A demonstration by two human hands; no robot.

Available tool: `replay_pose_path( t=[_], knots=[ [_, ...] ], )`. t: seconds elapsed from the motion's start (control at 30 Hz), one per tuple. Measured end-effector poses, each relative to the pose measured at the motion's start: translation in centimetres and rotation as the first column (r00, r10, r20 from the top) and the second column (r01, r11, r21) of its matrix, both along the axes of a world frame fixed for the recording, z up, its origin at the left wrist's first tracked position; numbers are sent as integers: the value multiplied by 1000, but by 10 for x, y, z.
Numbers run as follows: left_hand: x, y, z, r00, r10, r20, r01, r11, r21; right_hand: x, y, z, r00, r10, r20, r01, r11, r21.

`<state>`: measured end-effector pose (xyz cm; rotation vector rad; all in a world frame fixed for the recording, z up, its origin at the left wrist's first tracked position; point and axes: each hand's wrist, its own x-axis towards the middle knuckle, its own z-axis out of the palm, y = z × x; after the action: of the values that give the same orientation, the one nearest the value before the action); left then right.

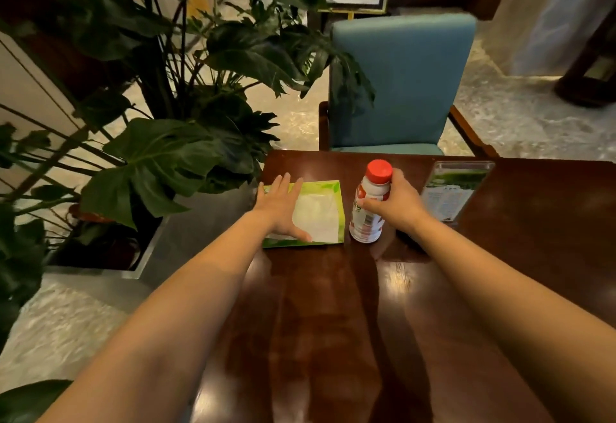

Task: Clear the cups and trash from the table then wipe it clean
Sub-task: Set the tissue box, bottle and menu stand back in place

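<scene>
A dark glossy wooden table (333, 316) fills the lower middle of the head view. At its far left corner lies a green tissue pack (330, 194) with a white middle. My left hand (280, 209) rests flat on its left half, fingers spread and pointing away. Just right of the pack stands a small white bottle (366, 222) with a red cap and a red label. My right hand (396, 204) is wrapped around the bottle's right side below the cap. The bottle's base touches the tabletop.
A clear acrylic menu stand (456, 186) lies to the right of the bottle. A teal chair (400, 82) faces the table's far edge. A large leafy plant (173, 152) in a grey planter (156, 249) crowds the table's left side.
</scene>
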<state>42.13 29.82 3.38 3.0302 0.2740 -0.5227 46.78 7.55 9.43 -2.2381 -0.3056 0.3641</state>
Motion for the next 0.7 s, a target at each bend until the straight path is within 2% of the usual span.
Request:
replay_pose_path(
  t=[0.1, 0.37, 0.6, 0.7],
  knots=[
    [10, 7, -10, 998, -44, -54, 45, 999, 8, 1, 3, -13, 999, -45, 25, 43, 998, 55],
    [13, 14, -12, 984, -146, 98, 145, 989, 15, 0, 2, -27, 992, -92, 86, 82, 990, 115],
    [-9, 7, -7, 962, -154, 224, 149, 988, 41, -20, -10, -26, 991, -103, 79, 96, 991, 92],
    [-25, 1, -4, 961, -154, 228, 148, 988, 46, -36, -21, -25, 994, -73, 84, 66, 995, 81]
  ],
)
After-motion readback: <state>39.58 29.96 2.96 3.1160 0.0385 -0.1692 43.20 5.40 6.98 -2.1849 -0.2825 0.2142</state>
